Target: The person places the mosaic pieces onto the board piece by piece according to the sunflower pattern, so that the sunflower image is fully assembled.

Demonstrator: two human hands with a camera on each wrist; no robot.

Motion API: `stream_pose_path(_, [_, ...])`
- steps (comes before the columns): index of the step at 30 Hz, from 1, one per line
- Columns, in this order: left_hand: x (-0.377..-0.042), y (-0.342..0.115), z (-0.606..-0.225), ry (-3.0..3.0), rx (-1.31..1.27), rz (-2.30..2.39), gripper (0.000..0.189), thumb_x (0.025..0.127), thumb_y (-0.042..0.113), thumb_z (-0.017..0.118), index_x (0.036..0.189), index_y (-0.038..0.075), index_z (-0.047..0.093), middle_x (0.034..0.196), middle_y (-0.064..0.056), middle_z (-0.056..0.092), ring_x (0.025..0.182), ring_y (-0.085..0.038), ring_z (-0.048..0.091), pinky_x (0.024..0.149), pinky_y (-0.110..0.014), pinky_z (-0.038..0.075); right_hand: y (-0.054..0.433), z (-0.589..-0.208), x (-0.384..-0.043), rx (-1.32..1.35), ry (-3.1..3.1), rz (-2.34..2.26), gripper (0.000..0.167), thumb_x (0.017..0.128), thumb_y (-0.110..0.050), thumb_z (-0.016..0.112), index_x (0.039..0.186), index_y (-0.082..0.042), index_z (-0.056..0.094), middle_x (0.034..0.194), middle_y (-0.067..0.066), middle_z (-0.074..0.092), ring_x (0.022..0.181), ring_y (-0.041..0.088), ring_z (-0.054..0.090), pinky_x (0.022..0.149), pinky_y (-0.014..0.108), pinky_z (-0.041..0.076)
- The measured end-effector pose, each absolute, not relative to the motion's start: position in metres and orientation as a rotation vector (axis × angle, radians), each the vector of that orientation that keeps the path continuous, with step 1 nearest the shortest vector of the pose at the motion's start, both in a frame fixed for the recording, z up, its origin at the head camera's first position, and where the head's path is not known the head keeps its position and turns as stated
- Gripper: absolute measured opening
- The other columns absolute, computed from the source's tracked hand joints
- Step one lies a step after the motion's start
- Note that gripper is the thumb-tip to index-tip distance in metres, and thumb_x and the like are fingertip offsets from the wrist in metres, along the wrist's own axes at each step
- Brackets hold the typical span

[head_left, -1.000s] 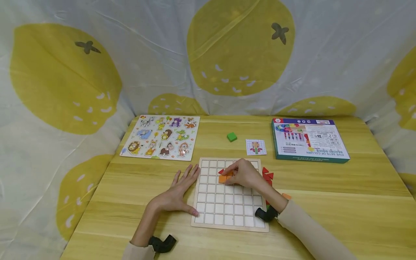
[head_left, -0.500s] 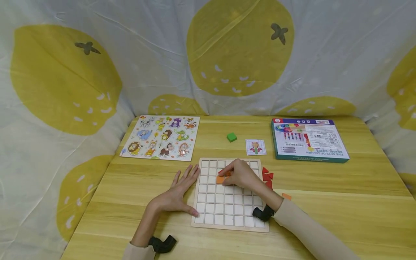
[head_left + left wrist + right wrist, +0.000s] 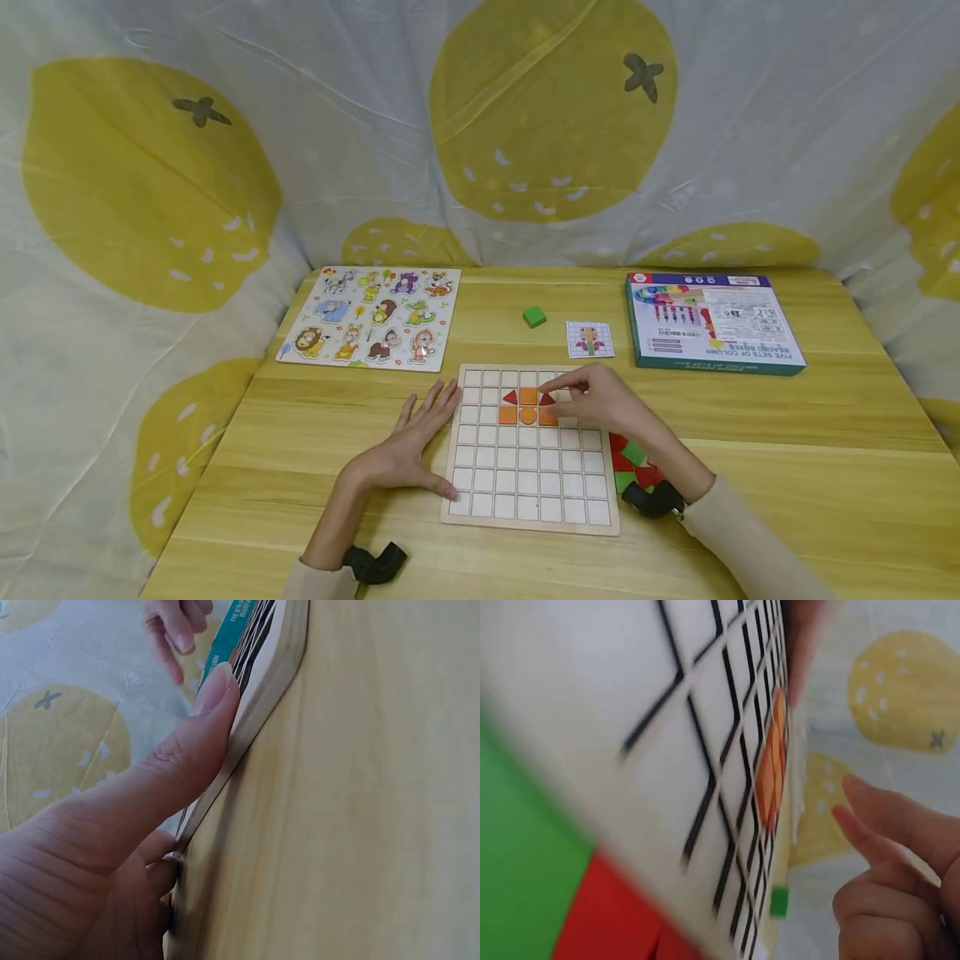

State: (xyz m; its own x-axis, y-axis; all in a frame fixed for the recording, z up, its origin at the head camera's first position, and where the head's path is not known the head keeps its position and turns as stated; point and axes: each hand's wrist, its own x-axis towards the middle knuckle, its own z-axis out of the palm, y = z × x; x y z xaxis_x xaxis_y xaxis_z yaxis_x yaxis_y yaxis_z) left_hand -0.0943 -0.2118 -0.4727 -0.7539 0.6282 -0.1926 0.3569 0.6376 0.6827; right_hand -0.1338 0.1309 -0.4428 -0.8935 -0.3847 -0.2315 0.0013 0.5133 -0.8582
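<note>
My left hand (image 3: 405, 450) rests with spread fingers along the left edge of a wooden grid board (image 3: 517, 527); its thumb (image 3: 169, 761) lies on the board's rim. Over the board's upper right, my right hand (image 3: 600, 400) hovers, thumb and index finger apart and nothing between them, as the right wrist view shows. On the board sit an orange square (image 3: 528, 396) between two red triangles (image 3: 510, 398), and below it an orange circle (image 3: 528, 415) between two more orange squares (image 3: 508, 415). The right-hand square is partly covered by my fingers.
Red and green pieces (image 3: 633, 454) lie by the board's right edge. Behind the board are a green square block (image 3: 535, 317) and a pattern card (image 3: 590, 340). An animal puzzle (image 3: 371, 317) stands back left, a beaded toy box (image 3: 716, 325) back right.
My right hand has let go of the left orange square, which shifted slightly left into its cell. The hand has drawn away to the right, uncovering the orange circle. My left hand stays put.
</note>
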Motion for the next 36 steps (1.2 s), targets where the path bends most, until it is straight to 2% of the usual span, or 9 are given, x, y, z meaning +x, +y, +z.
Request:
stream_pose_path(8, [-0.093,-0.214,-0.473,2.444,0.773,0.9,0.142,0.069,0.045,0.095,0.167,0.009,0.0,0.175,-0.011,-0.009,0.161,-0.038,-0.016,0.124,-0.067,-0.016,0.198,-0.448,-0.128,-0.307,2.427,-1.266,0.029,0.088,-0.024,0.083,0.114,-0.011,0.081,0.061,-0.003,0.034,0.058,0.012,0.034,0.052,0.025,0.023])
stream_pose_path(14, [-0.095,-0.212,-0.473,2.439,0.809,0.893,0.141,0.069,0.044,0.095,0.167,0.008,0.0,0.175,-0.012,-0.009,0.161,-0.038,-0.016,0.125,-0.067,-0.016,0.228,-0.454,-0.12,-0.3,2.415,-1.273,0.027,0.089,-0.02,0.082,0.113,-0.008,0.081,0.061,-0.003,0.033,0.055,0.01,0.032,0.05,0.025,0.024])
stream_pose_path(22, [-0.097,-0.21,-0.473,2.438,0.802,0.887,0.141,0.069,0.044,0.095,0.167,0.008,-0.001,0.175,-0.012,-0.009,0.161,-0.037,-0.016,0.125,-0.066,-0.017,0.235,-0.455,-0.122,-0.191,2.439,-1.276,0.032,0.088,-0.016,0.082,0.117,-0.002,0.078,0.061,-0.004,0.031,0.055,0.009,0.03,0.05,0.024,0.023])
stream_pose_path(30, [-0.095,-0.212,-0.474,2.448,0.778,0.885,0.142,0.068,0.045,0.095,0.167,0.01,-0.001,0.175,-0.01,-0.009,0.162,-0.035,-0.017,0.125,-0.065,-0.017,0.232,-0.456,-0.125,-0.167,2.462,-1.217,0.022,0.086,-0.017,0.084,0.103,-0.004,0.08,0.061,-0.004,0.034,0.055,0.01,0.032,0.049,0.025,0.024])
stream_pose_path(36, [-0.095,-0.213,-0.473,2.444,0.779,0.891,0.142,0.069,0.044,0.095,0.167,0.009,-0.001,0.175,-0.011,-0.009,0.161,-0.036,-0.016,0.125,-0.065,-0.017,0.234,-0.457,-0.125,-0.214,2.434,-1.224,0.022,0.086,-0.013,0.083,0.106,-0.003,0.078,0.062,-0.004,0.031,0.056,0.009,0.029,0.05,0.026,0.023])
